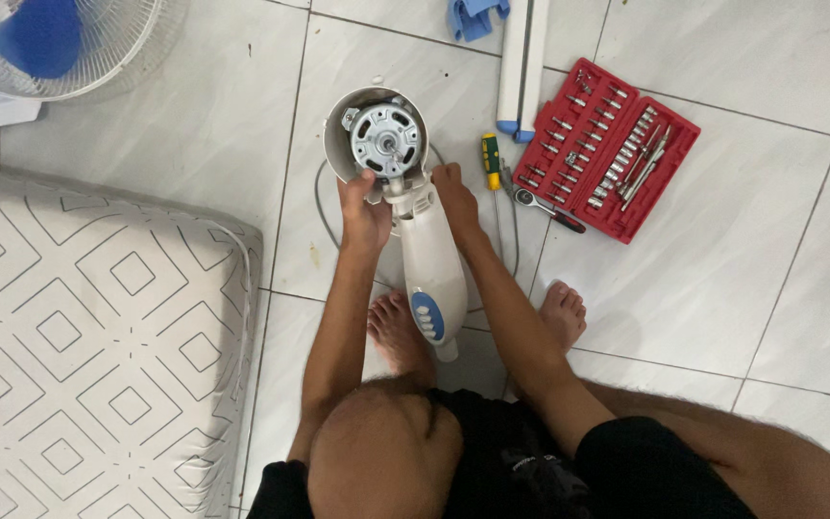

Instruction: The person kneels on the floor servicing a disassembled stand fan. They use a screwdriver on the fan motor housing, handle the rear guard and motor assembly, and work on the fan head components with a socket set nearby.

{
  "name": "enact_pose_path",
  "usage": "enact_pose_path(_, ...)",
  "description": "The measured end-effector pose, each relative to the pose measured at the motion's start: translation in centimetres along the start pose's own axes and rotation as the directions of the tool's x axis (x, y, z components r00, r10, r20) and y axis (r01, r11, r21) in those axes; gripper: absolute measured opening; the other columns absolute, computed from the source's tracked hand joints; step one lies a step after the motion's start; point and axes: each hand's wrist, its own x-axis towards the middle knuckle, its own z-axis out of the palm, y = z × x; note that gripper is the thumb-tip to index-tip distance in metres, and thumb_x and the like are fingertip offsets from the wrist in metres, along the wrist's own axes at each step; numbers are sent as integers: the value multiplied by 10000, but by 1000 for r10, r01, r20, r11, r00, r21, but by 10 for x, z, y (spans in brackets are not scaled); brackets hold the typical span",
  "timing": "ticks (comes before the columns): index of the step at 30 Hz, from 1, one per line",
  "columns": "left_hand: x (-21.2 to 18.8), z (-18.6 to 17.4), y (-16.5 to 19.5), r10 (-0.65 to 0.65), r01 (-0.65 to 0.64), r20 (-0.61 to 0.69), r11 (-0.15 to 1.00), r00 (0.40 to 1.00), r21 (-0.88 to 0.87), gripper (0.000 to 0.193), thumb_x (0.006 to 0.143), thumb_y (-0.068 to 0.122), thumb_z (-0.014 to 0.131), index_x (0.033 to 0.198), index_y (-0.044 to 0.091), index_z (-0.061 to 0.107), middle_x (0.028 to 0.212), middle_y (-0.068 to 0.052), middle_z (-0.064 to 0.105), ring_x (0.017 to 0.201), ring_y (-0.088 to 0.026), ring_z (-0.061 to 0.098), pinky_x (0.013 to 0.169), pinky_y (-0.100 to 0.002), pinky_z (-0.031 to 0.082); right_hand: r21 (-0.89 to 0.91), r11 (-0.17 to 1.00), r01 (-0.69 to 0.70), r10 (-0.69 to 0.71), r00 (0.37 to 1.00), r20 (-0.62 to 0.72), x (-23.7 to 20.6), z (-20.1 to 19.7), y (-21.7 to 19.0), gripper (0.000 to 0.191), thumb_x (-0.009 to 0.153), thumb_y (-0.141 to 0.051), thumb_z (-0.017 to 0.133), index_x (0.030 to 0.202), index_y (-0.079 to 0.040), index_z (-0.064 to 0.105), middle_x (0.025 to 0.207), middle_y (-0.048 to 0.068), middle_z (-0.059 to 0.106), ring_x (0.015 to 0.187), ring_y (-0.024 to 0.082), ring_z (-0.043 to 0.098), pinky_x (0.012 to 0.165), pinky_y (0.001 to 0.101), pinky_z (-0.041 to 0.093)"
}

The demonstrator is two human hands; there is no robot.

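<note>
— Where was the fan body when you looked?

— At the upper middle of the frame, lying on the tiled floor. The white fan neck ran with its long axis from the lower middle, between the person's bare feet, up toward the round motor housing, where the bare metal motor faced the camera.

— And the hands?

— Both were at the joint where the neck met the housing. The left hand was curled around the left side of that joint, fingers closed on the lower rim of the housing. The right hand was pressed to the right side of the neck, just below the motor; its fingers were bent against the plastic, but I couldn't tell how firmly it gripped.

— Which hand was nearer the motor?

— About equal; the motor lay just above both, toward the top of the frame.

— What else lay around?

— To the right of the hands, a green-and-yellow screwdriver, a ratchet handle, and an open red socket set case. A grey cable looped by the left hand. A patterned mattress filled the lower left, a fan grille with blue blades the upper left, and a white stand pole the top.
</note>
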Motion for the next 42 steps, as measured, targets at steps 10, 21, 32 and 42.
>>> enact_pose_path(10,15,-2,-6,96,-92,-47,992,994,87,845,850,179,711,1573,151,274,1505,-94,436,1382,-265,458,1099,-464,473,61,993,-98,111,956,-270,9,-57,23,580,847,-475,830,1107,13,652,1074,200,600,972,343,628,840,443,523)
enact_pose_path(21,20,0,-34,107,-92,-60,974,992,209,888,888,71,566,1655,219,143,1610,-123,350,1412,-301,441,1092,-459,497,891,454,12,331,926,-182,-2,-97,-25,377,1041,-330,649,1170,22,605,787,19,546,543,83,514,456,254,406)
enact_pose_path(32,14,-3,-49,-17,54,-161,971,987,231,843,952,169,545,1648,268,79,1563,-129,383,1264,-306,556,887,-440,597,705,707,-62,310,922,-230,-33,-75,-92,588,990,-305,654,1469,-59,417,611,46,608,473,100,599,439,257,448)
enact_pose_path(42,17,-2,-35,-143,253,-237,798,961,548,894,936,364,518,1636,266,-30,1555,-136,391,1253,-309,544,922,-482,550,353,935,13,128,918,-375,-29,-59,-56,418,877,-249,849,1229,-107,674,888,131,645,776,188,632,648,316,514)
